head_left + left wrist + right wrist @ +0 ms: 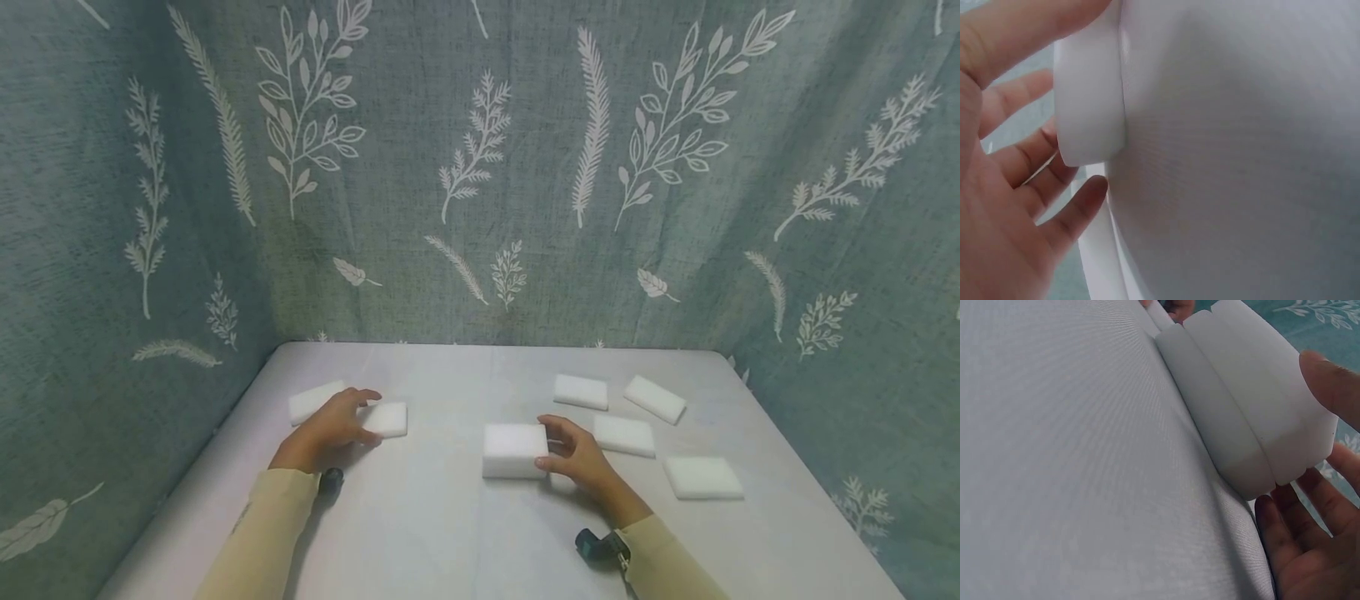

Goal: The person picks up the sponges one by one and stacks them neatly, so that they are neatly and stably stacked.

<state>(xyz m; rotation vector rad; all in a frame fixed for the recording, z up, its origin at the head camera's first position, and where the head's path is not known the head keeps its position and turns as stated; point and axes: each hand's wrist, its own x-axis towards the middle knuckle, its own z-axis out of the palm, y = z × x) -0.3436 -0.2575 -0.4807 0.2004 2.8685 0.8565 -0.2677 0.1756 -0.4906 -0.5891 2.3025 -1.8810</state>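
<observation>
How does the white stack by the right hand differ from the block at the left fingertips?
The stack is taller; the block is thin. The stack shows layers, while the block looks like one slab. The stack stands nearer the middle of the table; the block is further left. Both are plain white.

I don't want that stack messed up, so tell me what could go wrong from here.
The white stack shows seams between layers, and the right hand has thumb and fingers around one end only; an uneven push might slide the layers apart.
The left hand straddles a flat block; a second block, partly hidden by that hand, could get nudged.
A loose block lies near the right hand, which might bump it when moving away.
</observation>
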